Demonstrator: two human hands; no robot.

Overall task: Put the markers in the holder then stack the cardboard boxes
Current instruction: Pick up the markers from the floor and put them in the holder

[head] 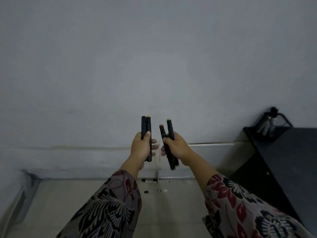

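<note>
My left hand grips two black markers upright in front of me; one has a yellow end cap. My right hand grips two more black markers, one with a red end and one with a green end, tilted slightly left. Both hands are raised side by side against a grey wall. A black mesh holder stands on the far corner of a dark table at the right, well away from both hands, with something pale inside it. No cardboard boxes are in view.
A dark table fills the right side. On the pale floor tiles below my hands lie several small dark and white pieces near the wall base. A grey skirting ledge runs along the wall.
</note>
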